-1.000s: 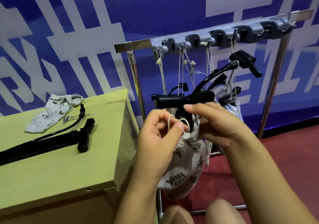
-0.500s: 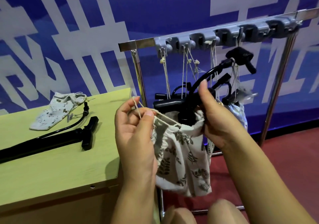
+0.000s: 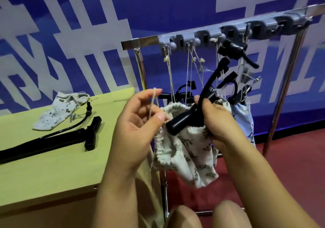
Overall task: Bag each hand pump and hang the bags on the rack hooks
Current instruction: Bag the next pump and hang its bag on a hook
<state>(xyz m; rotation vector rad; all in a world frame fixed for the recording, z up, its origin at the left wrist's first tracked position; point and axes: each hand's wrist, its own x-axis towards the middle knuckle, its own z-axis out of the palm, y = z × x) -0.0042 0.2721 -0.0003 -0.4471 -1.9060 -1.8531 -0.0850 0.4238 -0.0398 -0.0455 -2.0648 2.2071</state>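
Nearest, in front of the rack (image 3: 139,42), the left hand (image 3: 139,127) pinches the drawstring (image 3: 153,103) of a leaf-print bag (image 3: 186,155) between thumb and fingertips and lifts the cord above the bag's gathered mouth. The right hand (image 3: 217,122) is curled round the bag's neck and the pump (image 3: 182,120) inside it; the pump's black handle and hose stick up out of the opening. This bag hangs in the hands below the hook bar (image 3: 207,34), not on it. By my reading, the pump is in but the mouth is not drawn tight, and the hanging is still to come.

To the left of the rack, on the table (image 3: 52,166), lie another pump (image 3: 52,140) with its hose, unbagged, and just beyond it a flat, empty bag (image 3: 58,111). That pair looks untouched, so one full round of bagging and hanging remains there.

Farther back, on the rack itself, several cords already hang from the hooks, and at least two bags (image 3: 244,115) with pump handles poking out hang behind the right hand. How many exactly I cannot tell, since the hands and the held pump cover them. The hooks toward the rack's right end look free.
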